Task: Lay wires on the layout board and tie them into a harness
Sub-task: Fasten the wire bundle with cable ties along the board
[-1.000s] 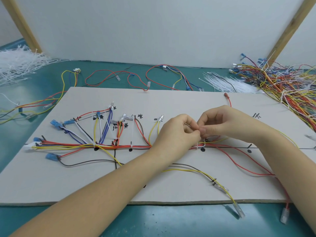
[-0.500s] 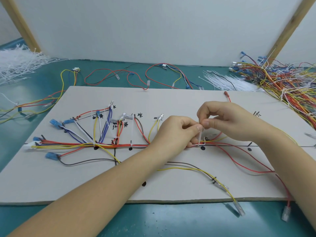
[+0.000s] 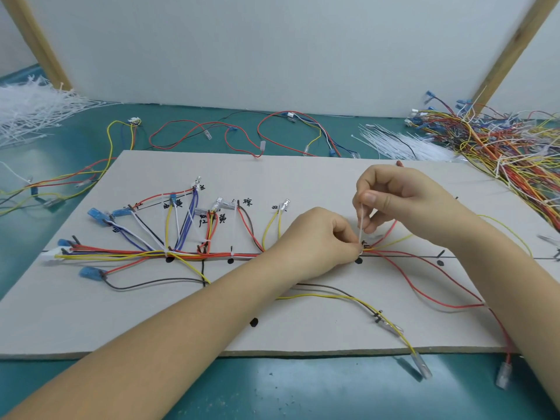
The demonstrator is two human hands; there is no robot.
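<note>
Wires (image 3: 194,254) beside spare-tie pile (image 3: 403,145).

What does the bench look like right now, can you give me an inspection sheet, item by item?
Surface: grey layout board on a teal table.
Job's things: wire bundle along the board's line; white cable tie being pulled up.
Clutter: tie piles, loose wires.
Grippers: left hand pinches the bundle; right hand pinches the tie.
Cables: red and yellow wires overhang the near edge.
Surroundings: white wall panel, wooden posts.
</note>
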